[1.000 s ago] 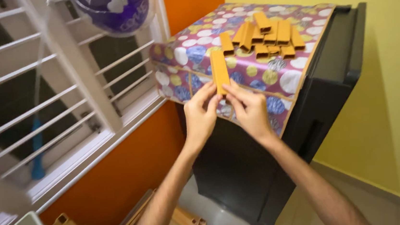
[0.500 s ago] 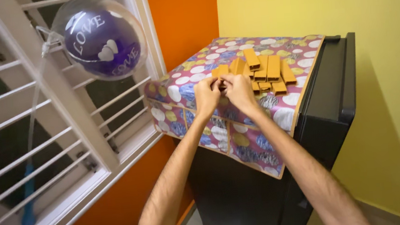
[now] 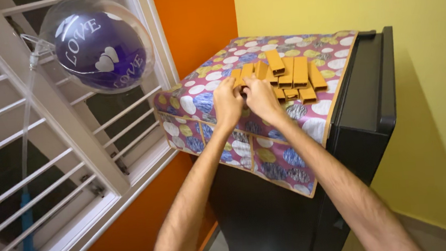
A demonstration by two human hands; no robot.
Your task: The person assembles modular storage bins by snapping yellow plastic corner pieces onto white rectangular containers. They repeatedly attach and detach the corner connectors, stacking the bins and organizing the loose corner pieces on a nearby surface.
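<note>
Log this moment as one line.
left hand: at tan blocks | right hand: same | surface: patterned cloth on black cabinet

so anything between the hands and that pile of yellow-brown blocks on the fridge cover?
Nothing visible. The left hand and right hand are together at the near left edge of the block pile on the patterned cover. What the fingers pinch is hidden. The balloon hangs off to the left.

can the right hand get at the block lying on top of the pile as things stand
Probably yes. The right hand sits at the near left edge of the block pile, and the top block lies bare just beyond it. Nothing covers it; only the left hand is close, off to the side.
</note>
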